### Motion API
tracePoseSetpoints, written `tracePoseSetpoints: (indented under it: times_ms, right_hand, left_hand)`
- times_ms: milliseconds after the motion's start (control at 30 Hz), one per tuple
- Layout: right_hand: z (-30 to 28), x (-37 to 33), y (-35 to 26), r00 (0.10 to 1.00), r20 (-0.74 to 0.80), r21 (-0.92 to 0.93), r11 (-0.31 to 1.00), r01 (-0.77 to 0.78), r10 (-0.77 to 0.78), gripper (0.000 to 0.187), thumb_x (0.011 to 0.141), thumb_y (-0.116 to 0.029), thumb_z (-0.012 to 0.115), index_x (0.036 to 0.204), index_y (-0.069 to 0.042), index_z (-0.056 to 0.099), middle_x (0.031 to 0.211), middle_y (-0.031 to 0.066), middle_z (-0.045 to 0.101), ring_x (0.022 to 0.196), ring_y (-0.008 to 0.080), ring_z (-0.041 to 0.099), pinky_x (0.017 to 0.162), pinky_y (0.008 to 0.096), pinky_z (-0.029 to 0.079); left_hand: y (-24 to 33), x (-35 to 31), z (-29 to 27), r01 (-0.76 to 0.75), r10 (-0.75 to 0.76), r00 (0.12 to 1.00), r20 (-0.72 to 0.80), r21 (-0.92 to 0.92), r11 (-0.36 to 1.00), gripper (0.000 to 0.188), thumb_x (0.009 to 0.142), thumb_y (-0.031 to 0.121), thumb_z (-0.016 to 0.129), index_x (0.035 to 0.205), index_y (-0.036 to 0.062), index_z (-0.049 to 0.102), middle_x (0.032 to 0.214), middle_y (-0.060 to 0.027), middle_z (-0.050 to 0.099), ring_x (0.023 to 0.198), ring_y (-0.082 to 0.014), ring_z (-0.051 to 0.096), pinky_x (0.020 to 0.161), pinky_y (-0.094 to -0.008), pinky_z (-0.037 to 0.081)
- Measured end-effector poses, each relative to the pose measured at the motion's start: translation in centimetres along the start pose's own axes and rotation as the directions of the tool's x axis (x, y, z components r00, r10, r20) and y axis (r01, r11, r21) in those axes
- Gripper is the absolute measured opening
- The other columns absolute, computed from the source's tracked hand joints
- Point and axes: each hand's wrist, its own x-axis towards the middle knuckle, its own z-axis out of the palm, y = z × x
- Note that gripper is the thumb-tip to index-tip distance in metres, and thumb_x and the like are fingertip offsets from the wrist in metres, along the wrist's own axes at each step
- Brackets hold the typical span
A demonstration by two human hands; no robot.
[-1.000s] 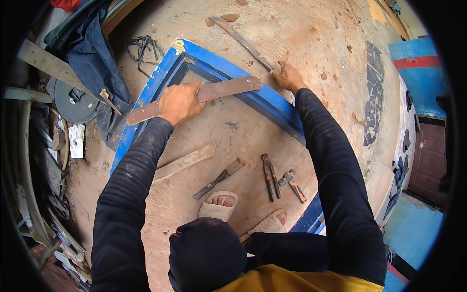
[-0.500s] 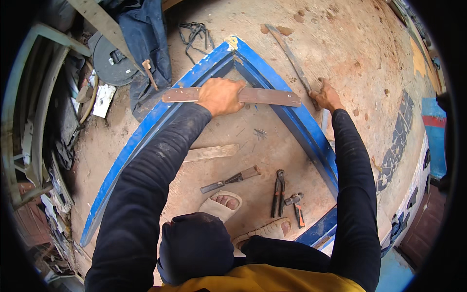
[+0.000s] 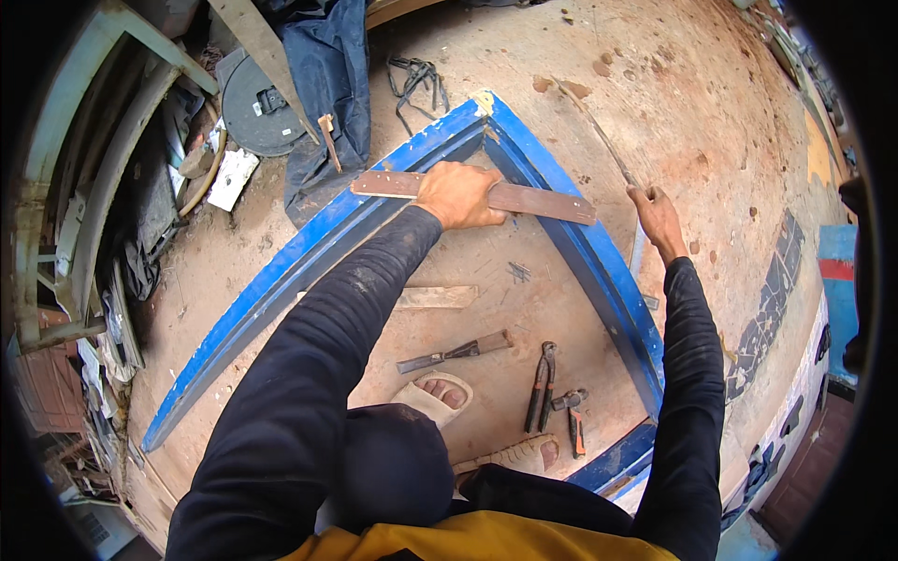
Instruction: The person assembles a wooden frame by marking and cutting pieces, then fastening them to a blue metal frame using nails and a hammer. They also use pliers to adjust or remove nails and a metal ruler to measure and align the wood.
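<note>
My left hand [image 3: 458,194] is wrapped round a brown wooden strip [image 3: 547,203], which lies across the two arms of a blue wooden frame [image 3: 281,252]. The frame's corner points away from me, with yellowish filler at its tip. Beyond the frame's right arm, my right hand [image 3: 657,220] is closed on one end of a long, thin blade-like tool [image 3: 599,128]. It extends forward and left from my fingers, seen nearly edge-on, so its exact kind is unclear. A pale grey strip [image 3: 638,249] lies beside the frame below that hand, partly hidden.
Inside the frame lie a chisel [image 3: 456,352], pincers [image 3: 541,388], a hammer [image 3: 572,421], a piece of wood [image 3: 438,297] and several loose nails [image 3: 518,272]. A black cable [image 3: 416,86] lies past the corner. Scrap wood and a dark sheet [image 3: 329,84] crowd the left.
My right hand has taken up the long tool, which has turned from flat to nearly edge-on. My left hand keeps its grip on the strip. The whole view has shifted slightly.
</note>
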Motion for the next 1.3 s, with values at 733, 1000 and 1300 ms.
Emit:
tracePoseSetpoints:
  times_ms: [733, 1000, 1300]
  right_hand:
    - [17.9, -35.6, 0.5, 0.804, 0.571, 0.545, 0.658, -0.52, 0.164, 0.068, 0.11, -0.064, 0.048, 0.091, -0.001, 0.065, 0.07, 0.0034, 0.055, 0.066, 0.0148, 0.052, 0.064, 0.0348, 0.044]
    - [20.5, -28.9, -2.7, 0.972, 0.201, 0.539, 0.815, -0.214, 0.123, 0.077, 0.108, -0.068, 0.048, 0.093, 0.005, 0.067, 0.074, 0.0145, 0.059, 0.076, 0.0237, 0.059, 0.078, 0.0426, 0.05]
    - [21.9, -26.0, -6.6, 0.955, 0.234, 0.8, 0.522, -0.296, 0.183, 0.064, 0.109, -0.063, 0.054, 0.082, -0.005, 0.059, 0.067, 0.0031, 0.05, 0.063, 0.0126, 0.049, 0.059, 0.034, 0.041]
  left_hand:
    - [-6.9, -4.7, -1.4, -0.073, 0.075, 0.952, -0.298, 0.019, 0.997, 0.071, 0.097, 0.06, 0.065, 0.144, 0.007, 0.067, 0.158, -0.0183, 0.055, 0.151, -0.0369, 0.044, 0.126, -0.0506, 0.034]
    - [-6.9, -5.1, -1.0, -0.015, 0.038, 0.981, -0.189, 0.122, 0.992, 0.093, 0.082, 0.075, 0.074, 0.15, 0.0133, 0.065, 0.171, -0.0113, 0.041, 0.158, -0.0349, 0.035, 0.129, -0.0518, 0.031]
    - [-7.2, -4.7, -0.6, -0.033, 0.064, 0.979, -0.193, 0.16, 0.987, 0.076, 0.083, 0.068, 0.077, 0.139, 0.0167, 0.075, 0.17, -0.0101, 0.042, 0.157, -0.0351, 0.037, 0.128, -0.0519, 0.032]
